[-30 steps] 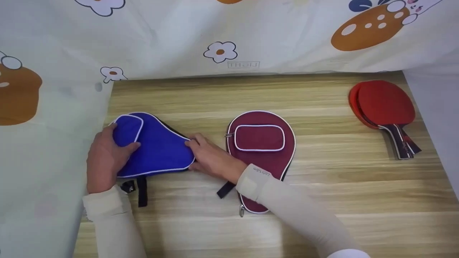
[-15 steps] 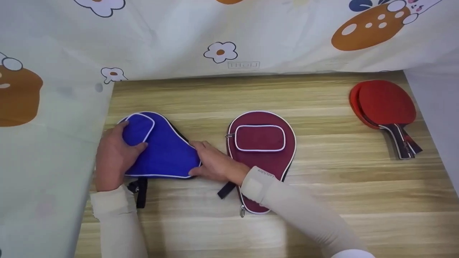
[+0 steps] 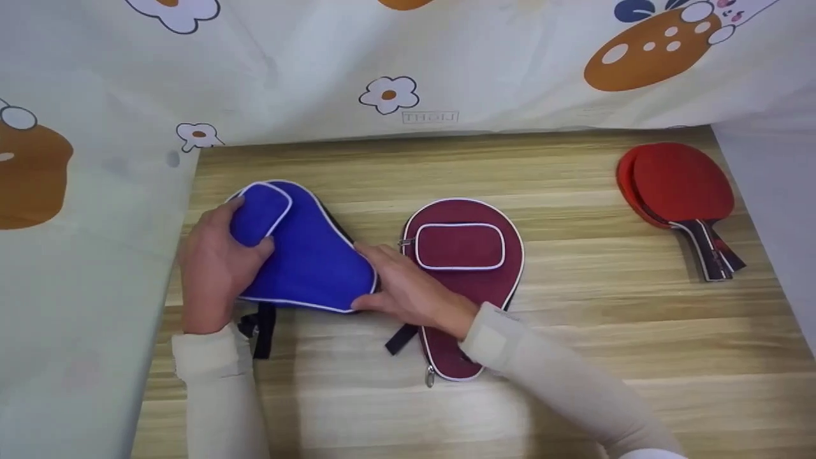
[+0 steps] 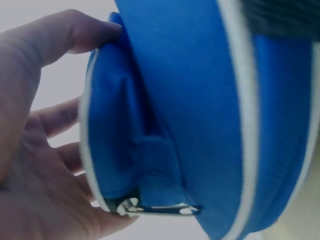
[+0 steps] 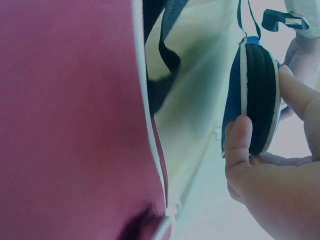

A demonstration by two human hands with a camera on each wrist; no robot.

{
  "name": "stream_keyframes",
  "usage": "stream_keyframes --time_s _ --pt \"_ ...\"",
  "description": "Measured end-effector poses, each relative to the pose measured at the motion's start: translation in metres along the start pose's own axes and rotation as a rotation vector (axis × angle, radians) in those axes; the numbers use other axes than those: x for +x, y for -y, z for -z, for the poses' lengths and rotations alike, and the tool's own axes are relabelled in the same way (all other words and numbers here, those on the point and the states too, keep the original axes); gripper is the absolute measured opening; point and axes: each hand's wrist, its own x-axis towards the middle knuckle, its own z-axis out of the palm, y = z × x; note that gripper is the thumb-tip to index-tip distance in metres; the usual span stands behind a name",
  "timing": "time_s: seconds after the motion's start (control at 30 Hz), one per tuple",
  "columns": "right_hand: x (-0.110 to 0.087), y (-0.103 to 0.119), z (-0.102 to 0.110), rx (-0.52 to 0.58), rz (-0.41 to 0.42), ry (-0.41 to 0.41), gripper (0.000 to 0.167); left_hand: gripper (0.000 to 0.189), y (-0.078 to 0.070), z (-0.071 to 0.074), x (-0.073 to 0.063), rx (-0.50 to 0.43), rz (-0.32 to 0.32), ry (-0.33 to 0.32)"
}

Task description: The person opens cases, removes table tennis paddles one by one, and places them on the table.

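A blue paddle case (image 3: pixel 312 248) with white piping lies slanted between both hands at the left of the wooden table. My left hand (image 3: pixel 220 261) grips its wide end, with the thumb on the small pocket (image 3: pixel 261 210). In the left wrist view, that hand's fingers wrap the pocket's outer side, and a metal zipper pull (image 4: pixel 165 208) hangs at its edge. My right hand (image 3: pixel 408 284) pinches the narrow end; the right wrist view shows a black zipper (image 5: pixel 259 100) between its thumb and fingers. Black straps (image 3: pixel 264 328) with a buckle hang below the case.
A maroon paddle case (image 3: pixel 468 287) lies in the middle of the table (image 3: pixel 561 357), partly under the right forearm. Two red table tennis paddles (image 3: pixel 682 182) overlap at the far right. A patterned cloth (image 3: pixel 306 70) borders the back and left side.
Both hands have carried the blue case to the right and slightly toward the back, turning it a little. The maroon case and the paddles have stayed in place.
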Motion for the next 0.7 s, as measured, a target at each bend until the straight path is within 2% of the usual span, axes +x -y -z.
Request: stream_keyframes --time_s 0.13,0.27,0.4,0.57,0.7 --pt "-0.023 -0.007 0.013 0.021 0.009 -0.064 0.094 0.071 -0.027 -0.001 -0.001 -0.041 -0.086 -0.046" --pt "-0.051 -0.016 0.023 0.031 -0.003 -0.112 0.098 0.067 -0.051 -0.009 -0.003 -0.086 -0.194 -0.067" --pt "-0.081 -0.025 0.028 0.043 -0.042 -0.152 0.1 0.067 -0.074 -0.021 -0.006 -0.091 -0.303 -0.052" --pt "-0.122 -0.037 0.03 0.117 -0.083 -0.203 0.102 0.066 -0.102 -0.039 -0.013 -0.091 -0.44 -0.013" --pt "-0.156 -0.047 0.03 0.177 -0.09 -0.251 0.102 0.065 -0.125 -0.055 -0.021 -0.092 -0.575 0.006"
